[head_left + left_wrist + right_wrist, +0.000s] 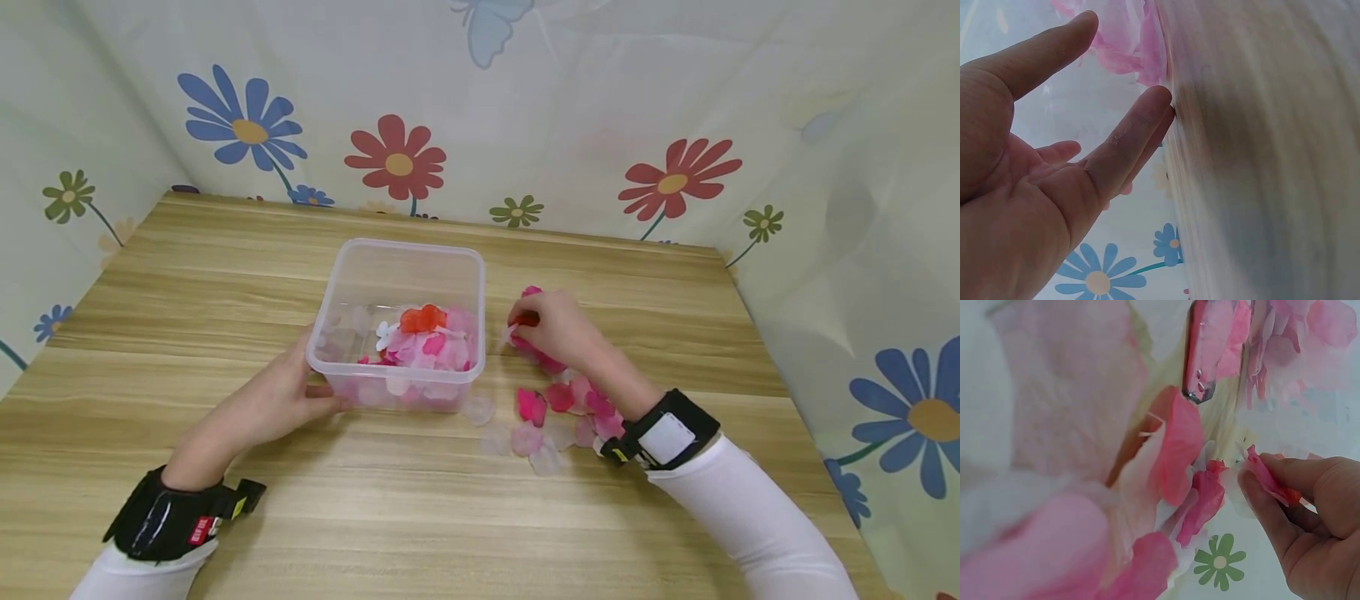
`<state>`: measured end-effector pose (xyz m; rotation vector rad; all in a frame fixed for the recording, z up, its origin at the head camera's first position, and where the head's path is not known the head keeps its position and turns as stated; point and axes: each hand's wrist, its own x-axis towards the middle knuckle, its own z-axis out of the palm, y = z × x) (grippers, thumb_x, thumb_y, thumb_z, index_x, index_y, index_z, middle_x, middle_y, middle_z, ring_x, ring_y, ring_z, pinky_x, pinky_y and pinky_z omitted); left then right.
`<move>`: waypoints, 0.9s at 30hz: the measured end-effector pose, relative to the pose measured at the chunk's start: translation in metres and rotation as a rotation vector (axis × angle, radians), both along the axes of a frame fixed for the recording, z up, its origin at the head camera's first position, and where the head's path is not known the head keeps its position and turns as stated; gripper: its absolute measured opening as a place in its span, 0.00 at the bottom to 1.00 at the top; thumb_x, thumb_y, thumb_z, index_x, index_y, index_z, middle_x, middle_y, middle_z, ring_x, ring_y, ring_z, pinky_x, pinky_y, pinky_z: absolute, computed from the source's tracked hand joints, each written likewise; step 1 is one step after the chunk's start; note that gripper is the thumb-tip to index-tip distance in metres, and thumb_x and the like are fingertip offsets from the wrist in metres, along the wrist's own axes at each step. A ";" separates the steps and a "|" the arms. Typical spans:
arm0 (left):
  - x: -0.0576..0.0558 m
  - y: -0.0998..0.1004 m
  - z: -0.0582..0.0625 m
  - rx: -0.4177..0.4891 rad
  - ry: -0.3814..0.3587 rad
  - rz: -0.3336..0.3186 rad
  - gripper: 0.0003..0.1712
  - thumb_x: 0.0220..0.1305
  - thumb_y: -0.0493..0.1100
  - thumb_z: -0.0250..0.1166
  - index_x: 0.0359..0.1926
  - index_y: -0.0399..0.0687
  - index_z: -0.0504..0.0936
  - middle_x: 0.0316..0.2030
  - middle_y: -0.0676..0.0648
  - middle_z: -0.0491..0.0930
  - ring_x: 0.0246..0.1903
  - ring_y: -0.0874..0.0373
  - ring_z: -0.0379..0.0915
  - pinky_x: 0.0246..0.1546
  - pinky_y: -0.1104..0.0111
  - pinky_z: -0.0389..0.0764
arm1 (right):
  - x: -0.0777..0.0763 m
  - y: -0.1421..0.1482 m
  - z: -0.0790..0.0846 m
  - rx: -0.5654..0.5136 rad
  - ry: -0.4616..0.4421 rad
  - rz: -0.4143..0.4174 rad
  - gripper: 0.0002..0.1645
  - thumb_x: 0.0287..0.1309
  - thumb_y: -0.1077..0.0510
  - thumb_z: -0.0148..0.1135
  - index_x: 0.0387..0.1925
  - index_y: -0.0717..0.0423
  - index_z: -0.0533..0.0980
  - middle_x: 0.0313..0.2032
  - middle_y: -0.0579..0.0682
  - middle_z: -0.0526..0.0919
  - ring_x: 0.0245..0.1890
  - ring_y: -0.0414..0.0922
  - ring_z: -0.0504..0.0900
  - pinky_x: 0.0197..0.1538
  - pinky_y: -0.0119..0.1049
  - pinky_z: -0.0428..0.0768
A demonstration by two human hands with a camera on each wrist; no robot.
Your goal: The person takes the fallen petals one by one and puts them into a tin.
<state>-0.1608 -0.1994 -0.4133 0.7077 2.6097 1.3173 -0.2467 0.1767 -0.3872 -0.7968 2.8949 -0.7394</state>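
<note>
A clear plastic box [397, 373] stands on the table with pink, white and orange-red artificial petals [450, 354] inside. Around its front left corner rests my left hand [270, 400], thumb at the front and fingers along the side; the left wrist view shows the fingers extended, not curled. Right of the box, my right hand [562, 329] pinches several petals between thumb and fingers. A pink petal [1266, 478] with orange-red behind it shows in that pinch in the right wrist view. Loose pink and white petals [528, 437] lie beneath my right forearm.
The wood-grain table [337, 517] meets a flower-printed cloth [540, 150] at its back and sides. Close petals [1179, 450] fill much of the right wrist view. A dark-edged shiny item [1200, 387] also shows there; its kind is unclear.
</note>
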 end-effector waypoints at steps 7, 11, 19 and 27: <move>0.000 0.000 0.000 0.002 -0.004 -0.001 0.61 0.55 0.30 0.78 0.79 0.42 0.47 0.64 0.34 0.69 0.58 0.41 0.74 0.51 0.53 0.84 | 0.002 0.002 0.004 -0.038 -0.011 -0.025 0.05 0.59 0.66 0.74 0.38 0.58 0.86 0.34 0.49 0.86 0.36 0.47 0.81 0.44 0.41 0.83; 0.000 0.001 0.001 0.004 0.000 -0.005 0.60 0.55 0.30 0.78 0.79 0.42 0.47 0.64 0.34 0.69 0.58 0.41 0.73 0.51 0.52 0.83 | 0.002 0.004 0.007 -0.062 -0.001 -0.040 0.05 0.59 0.66 0.74 0.38 0.58 0.86 0.34 0.49 0.86 0.37 0.47 0.82 0.45 0.41 0.84; 0.000 0.000 0.002 0.038 0.021 -0.014 0.58 0.54 0.29 0.78 0.78 0.41 0.51 0.65 0.35 0.68 0.61 0.40 0.70 0.53 0.49 0.82 | 0.005 0.004 0.015 -0.115 0.026 -0.049 0.06 0.60 0.67 0.72 0.38 0.58 0.87 0.35 0.50 0.87 0.38 0.47 0.83 0.46 0.43 0.83; 0.000 0.000 0.001 0.035 0.036 -0.002 0.58 0.53 0.29 0.78 0.77 0.39 0.52 0.64 0.35 0.69 0.60 0.41 0.70 0.55 0.47 0.79 | 0.006 0.003 0.025 -0.148 0.066 -0.050 0.06 0.59 0.67 0.73 0.39 0.58 0.87 0.35 0.50 0.88 0.38 0.47 0.84 0.46 0.43 0.84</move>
